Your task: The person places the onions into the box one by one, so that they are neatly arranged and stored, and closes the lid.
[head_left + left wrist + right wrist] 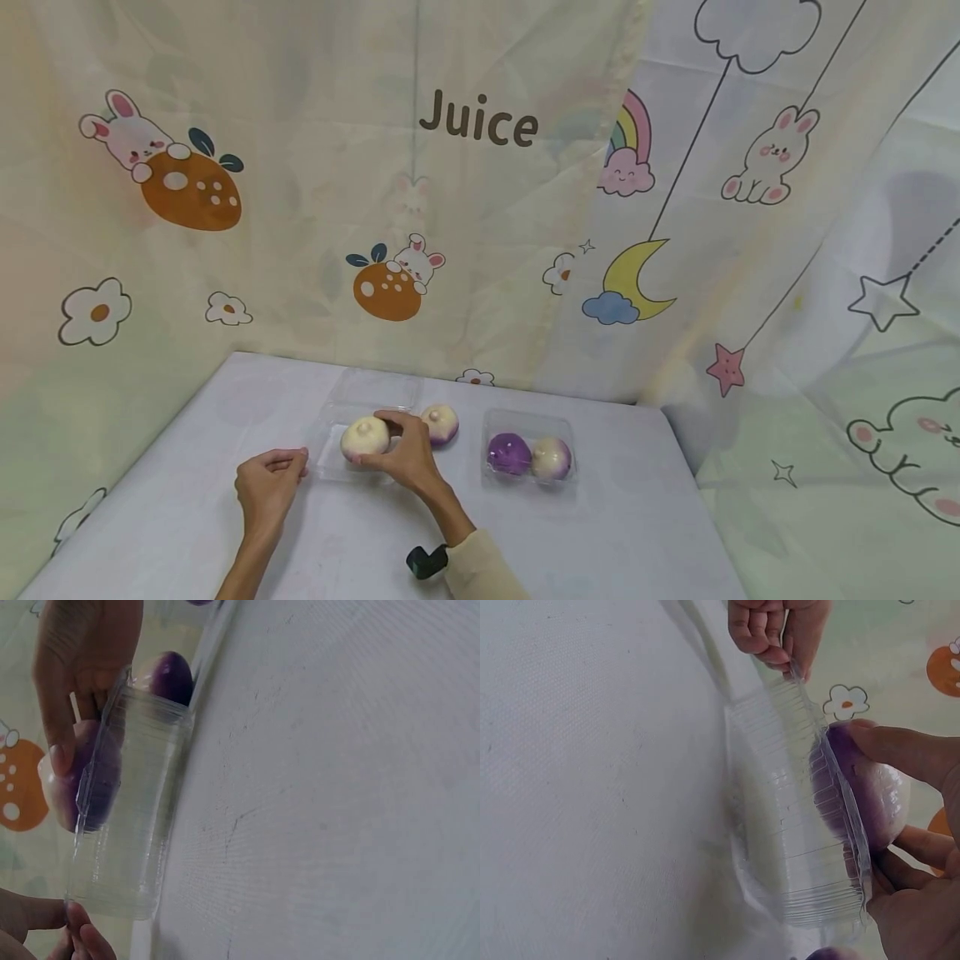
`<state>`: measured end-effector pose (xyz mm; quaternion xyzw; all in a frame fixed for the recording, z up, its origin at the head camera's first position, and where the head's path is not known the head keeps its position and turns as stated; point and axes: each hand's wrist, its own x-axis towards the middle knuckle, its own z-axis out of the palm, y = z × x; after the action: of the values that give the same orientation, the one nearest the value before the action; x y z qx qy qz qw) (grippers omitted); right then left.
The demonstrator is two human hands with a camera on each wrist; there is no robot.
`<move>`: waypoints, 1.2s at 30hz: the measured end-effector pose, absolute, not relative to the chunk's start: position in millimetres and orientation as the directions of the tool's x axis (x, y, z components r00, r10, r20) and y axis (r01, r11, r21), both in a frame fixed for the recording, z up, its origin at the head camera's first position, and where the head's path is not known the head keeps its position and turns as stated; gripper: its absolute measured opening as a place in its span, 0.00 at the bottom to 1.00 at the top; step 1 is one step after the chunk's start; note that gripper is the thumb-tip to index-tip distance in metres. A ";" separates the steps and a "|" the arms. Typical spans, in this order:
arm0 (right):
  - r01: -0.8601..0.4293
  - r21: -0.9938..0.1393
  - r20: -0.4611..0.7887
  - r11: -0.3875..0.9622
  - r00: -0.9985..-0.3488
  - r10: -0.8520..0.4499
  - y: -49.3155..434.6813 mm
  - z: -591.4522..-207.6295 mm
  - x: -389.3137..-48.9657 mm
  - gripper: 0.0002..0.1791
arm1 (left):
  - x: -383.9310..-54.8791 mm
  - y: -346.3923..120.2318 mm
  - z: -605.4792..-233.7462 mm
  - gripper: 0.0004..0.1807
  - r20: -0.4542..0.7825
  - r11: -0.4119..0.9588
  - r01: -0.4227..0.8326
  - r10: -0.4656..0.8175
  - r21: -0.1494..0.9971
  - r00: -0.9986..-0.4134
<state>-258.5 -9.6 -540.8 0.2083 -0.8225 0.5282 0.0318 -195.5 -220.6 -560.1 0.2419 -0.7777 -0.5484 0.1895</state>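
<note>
A clear plastic clamshell box (135,862) stands on the table with its lid (375,388) tipped back. My left hand (266,492) pinches the box's rim at its left end. Between thumb and fingers, my right hand (411,457) holds a round white-and-purple turnip (365,439), its pale side up. In both wrist views the turnip's purple side (847,776) sits at the level of the box's rim, partly inside the opening. A second white-and-purple turnip (442,423) lies on the table just beyond the right hand, partly covered by it in the head view.
To the right is another clear box (528,419) holding a purple round vegetable (509,454) and a pale turnip (552,459). A printed curtain (495,250) hangs behind the white table (630,517). A dark device (427,562) is at the right wrist.
</note>
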 end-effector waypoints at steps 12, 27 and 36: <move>-0.380 -0.850 0.270 0.365 -0.909 -0.316 -15.1 -543.1 -258.3 0.39 | -196.5 -220.6 -560.7 0.11 0.022 0.280 -0.174 -0.581 0.944 -0.814; -0.396 -0.828 0.273 0.397 -0.903 -0.332 -26.7 -535.0 -258.9 0.40 | -197.2 -219.8 -561.3 0.11 0.029 0.288 -0.177 -0.590 0.941 -0.807; -0.395 -0.824 0.262 0.407 -0.902 -0.343 -36.6 -528.9 -264.1 0.39 | -197.0 -221.0 -559.2 0.11 0.017 0.279 -0.180 -0.580 0.943 -0.814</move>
<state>-264.1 -36.6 -528.9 0.2201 -0.8384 0.4979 0.0258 -197.0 -221.0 -559.2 0.2441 -0.7787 -0.5484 0.1825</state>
